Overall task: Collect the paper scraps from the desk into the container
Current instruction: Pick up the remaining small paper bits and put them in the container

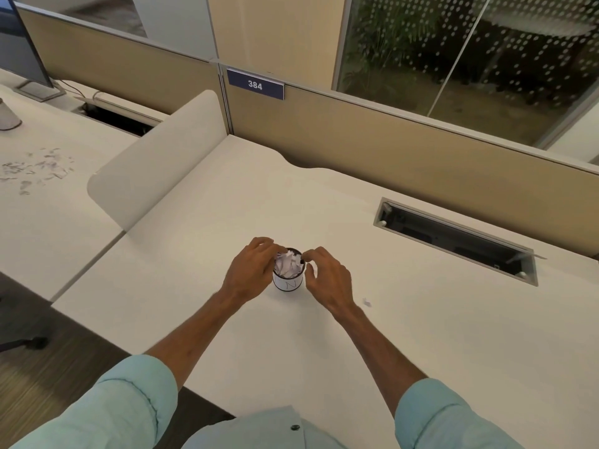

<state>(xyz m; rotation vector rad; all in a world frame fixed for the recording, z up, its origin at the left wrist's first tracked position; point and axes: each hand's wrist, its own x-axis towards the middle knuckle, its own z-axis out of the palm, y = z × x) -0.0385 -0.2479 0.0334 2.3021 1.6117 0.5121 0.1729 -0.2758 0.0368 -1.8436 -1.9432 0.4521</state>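
Cup (pixel 288 280) mid-desk (pixel 421 335), stuffed with paper scraps (pixel 287 263). Left hand (pixel 251 270) and right hand (pixel 327 278) flank the rim, fingers loosely curled, apart, gripping nothing. One stray scrap (pixel 367 302) lies right of the right wrist.

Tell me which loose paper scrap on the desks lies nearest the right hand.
The single white scrap on the desk just right of the right hand. The other loose scraps lie scattered on the neighbouring desk far left.
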